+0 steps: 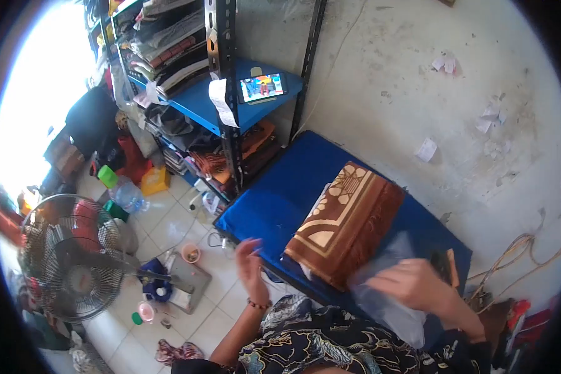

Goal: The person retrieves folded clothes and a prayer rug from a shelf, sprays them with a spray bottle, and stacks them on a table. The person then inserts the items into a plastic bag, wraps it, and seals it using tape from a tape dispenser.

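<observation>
A folded brown and cream patterned rug (346,218) with a fringed side lies on the blue cloth-covered table (255,215). Some white material peeks out from beneath its left edge. My right hand (411,282) grips a clear plastic bag (396,315), which hangs below the fingers and also spreads up beside the rug's right end. Off the table's front left edge, my left hand (250,268) is raised with its fingers apart and nothing in it. A beaded bracelet (259,304) circles that wrist.
A metal rack (196,103) with blue shelves holds stacked folded cloths and a lit phone (262,88). On the tiled floor at left stand a fan (71,255), a water bottle (128,194) and small containers. Cords (511,258) hang by the wall at right.
</observation>
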`<action>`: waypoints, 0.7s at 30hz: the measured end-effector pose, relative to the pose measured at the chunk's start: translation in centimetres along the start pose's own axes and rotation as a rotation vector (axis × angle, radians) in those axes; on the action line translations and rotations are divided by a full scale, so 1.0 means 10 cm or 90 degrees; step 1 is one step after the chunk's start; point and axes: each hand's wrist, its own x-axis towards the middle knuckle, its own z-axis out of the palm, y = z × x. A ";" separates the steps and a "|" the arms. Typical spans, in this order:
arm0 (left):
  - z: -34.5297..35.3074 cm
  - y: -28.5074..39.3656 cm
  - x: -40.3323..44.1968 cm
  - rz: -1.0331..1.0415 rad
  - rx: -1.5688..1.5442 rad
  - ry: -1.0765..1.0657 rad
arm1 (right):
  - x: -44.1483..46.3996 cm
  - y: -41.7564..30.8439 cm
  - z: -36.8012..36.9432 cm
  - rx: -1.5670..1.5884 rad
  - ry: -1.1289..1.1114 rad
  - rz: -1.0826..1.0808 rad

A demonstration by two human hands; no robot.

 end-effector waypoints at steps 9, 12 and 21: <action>0.44 1.31 0.49 0.218 0.418 -0.913 | 0.45 -0.43 -0.06 0.187 0.204 0.078; 0.17 1.33 0.69 0.240 0.631 -0.889 | 0.34 -0.55 -0.14 0.281 0.219 0.179; 0.13 1.27 0.93 0.171 0.285 -0.783 | -0.10 -1.10 -0.07 0.449 0.088 0.563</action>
